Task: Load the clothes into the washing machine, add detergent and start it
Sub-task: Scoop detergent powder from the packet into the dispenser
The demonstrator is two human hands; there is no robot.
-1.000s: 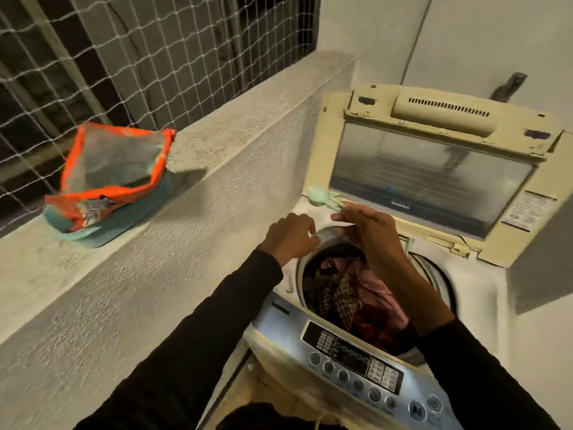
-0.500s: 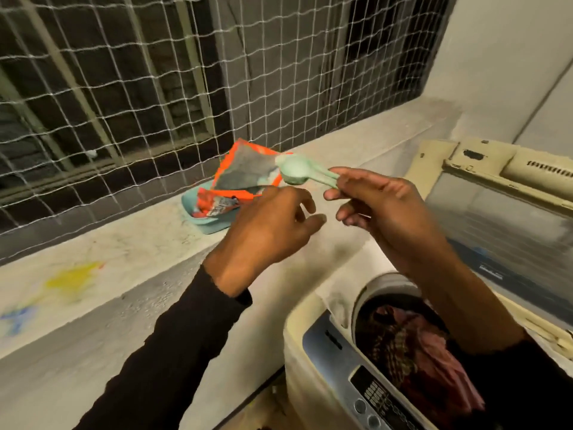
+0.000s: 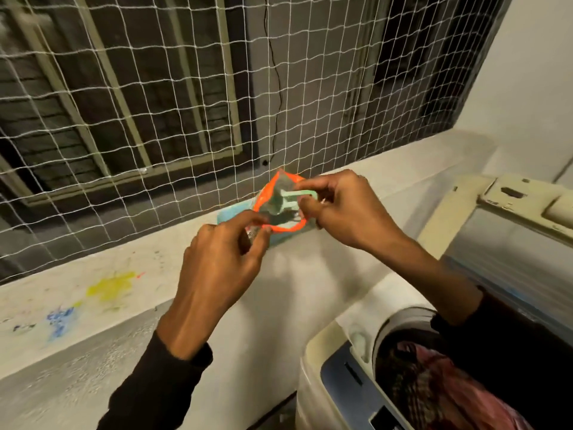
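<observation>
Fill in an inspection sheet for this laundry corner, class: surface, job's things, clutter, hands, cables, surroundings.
Surface: concrete ledge, stained yellow and blue.
Job's things: orange detergent pouch open on the ledge; green scoop in its mouth; clothes in the washing machine drum.
Clutter: nothing seen.
Hands: left hand pinches the pouch rim; right hand holds the scoop.
Cables: thin black wire behind the netting.
Surroundings: raised lid, white wall.

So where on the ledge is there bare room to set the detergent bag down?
The ledge lies bare from the paint stains on the left up to the bag, and again right of the hands toward the washer lid. It is crowded at the bag, where the left hand and right hand hold it with the scoop.
</observation>
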